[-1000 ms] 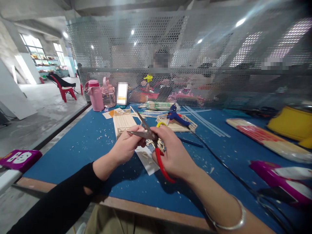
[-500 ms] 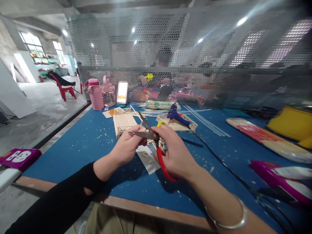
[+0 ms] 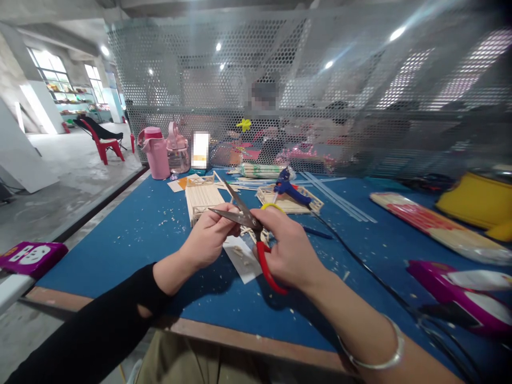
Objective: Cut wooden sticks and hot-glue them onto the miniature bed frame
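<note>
In my right hand point(image 3: 294, 248) is a pair of scissors point(image 3: 262, 258) with red handles, its blades spread apart and pointing left. My left hand point(image 3: 210, 234) is closed in a pinch just under the lower blade; what its fingertips hold is hidden. Behind the left hand lies a flat frame of pale wooden sticks point(image 3: 204, 193) with low railings. A second stick frame point(image 3: 316, 205) is farther right, with a blue glue gun point(image 3: 294, 193) resting on it. Below the scissors, a white sheet of paper point(image 3: 246, 269) carries small cut stick pieces.
Pink bottles point(image 3: 158, 160), a lit phone point(image 3: 200, 151) and a bag of sticks point(image 3: 262, 170) line the back by a perforated screen point(image 3: 180, 96). At right are clear glue sticks point(image 3: 340, 197), a stick packet point(image 3: 436, 226), a black cord point(image 3: 360, 261) and a purple power strip point(image 3: 460, 298).
Hardly anything differs. The view has shifted slightly, and both hands with the open scissors keep nearly the same place.
</note>
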Motion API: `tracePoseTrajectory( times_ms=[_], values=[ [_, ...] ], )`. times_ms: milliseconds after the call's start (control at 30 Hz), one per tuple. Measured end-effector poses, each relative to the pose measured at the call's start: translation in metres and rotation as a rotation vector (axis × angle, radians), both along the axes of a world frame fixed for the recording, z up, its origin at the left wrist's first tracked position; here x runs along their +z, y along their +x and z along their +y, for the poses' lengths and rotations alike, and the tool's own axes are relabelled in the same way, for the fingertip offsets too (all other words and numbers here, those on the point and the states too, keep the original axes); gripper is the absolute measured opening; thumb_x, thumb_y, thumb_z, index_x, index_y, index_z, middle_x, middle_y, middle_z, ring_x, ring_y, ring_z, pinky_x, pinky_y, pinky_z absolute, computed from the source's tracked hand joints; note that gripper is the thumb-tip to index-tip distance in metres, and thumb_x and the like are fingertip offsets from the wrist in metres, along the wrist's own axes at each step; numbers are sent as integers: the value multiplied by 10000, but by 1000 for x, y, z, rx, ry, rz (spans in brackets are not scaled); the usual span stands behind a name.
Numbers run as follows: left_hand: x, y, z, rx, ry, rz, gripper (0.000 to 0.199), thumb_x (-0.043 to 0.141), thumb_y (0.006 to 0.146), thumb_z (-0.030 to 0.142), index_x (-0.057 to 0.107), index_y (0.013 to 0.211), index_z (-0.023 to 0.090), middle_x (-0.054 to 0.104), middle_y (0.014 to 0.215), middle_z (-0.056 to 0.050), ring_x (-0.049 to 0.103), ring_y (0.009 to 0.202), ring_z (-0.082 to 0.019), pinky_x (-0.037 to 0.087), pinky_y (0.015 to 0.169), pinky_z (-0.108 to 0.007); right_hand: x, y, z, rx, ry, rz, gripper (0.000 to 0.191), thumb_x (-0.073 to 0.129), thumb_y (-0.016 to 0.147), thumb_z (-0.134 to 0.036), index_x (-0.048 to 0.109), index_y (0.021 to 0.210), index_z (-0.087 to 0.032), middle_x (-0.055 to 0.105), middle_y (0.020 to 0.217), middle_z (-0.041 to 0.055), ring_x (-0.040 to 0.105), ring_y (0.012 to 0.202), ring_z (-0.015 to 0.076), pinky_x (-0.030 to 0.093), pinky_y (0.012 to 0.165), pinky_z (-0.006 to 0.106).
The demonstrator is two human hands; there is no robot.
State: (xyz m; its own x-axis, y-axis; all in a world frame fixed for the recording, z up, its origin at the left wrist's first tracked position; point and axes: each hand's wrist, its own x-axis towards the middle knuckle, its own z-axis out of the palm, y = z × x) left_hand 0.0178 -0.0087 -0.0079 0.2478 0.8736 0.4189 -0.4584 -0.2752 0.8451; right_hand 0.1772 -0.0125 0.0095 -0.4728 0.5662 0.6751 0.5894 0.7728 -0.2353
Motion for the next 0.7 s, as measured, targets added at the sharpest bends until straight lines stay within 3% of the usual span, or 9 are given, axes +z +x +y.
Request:
tracePoseTrajectory(
  times_ms=[267, 400, 567, 700],
  values=[
    [2, 1, 2, 15, -75, -42, 358, 697, 715, 459, 523, 624, 160, 426, 532, 58, 363, 502, -68, 308, 542, -228, -6, 3, 3, -42, 4, -20, 413, 479, 604, -106, 588, 997, -170, 613, 826, 72, 561, 741, 206, 464, 651, 314],
    [0, -1, 4, 31, -62, -12, 321, 670, 742, 447, 559, 652, 160, 416, 532, 60, 354, 503, -67, 313, 554, -231, -7, 5, 5, -42, -35, -11, 351, 472, 647, -106, 602, 962, -189, 644, 826, 64, 581, 737, 194, 462, 656, 301],
    [2, -1, 4, 25, -61, -28, 299, 659, 757, 428, 571, 674, 155, 436, 565, 53, 362, 519, -69, 322, 554, -224, -7, 0, 5, 15, -184, 96, 293, 456, 657, -90, 606, 887, -193, 639, 786, 31, 563, 708, 165, 436, 651, 271],
    [8, 0, 0, 0, -121, -76, 283, 650, 764, 375, 541, 638, 147, 459, 573, 44, 381, 518, -63, 336, 551, -210, -8, -11, 3, 60, -326, 192, 311, 443, 634, -84, 576, 898, -181, 542, 666, -27, 455, 554, 108, 402, 545, 232]
  ],
)
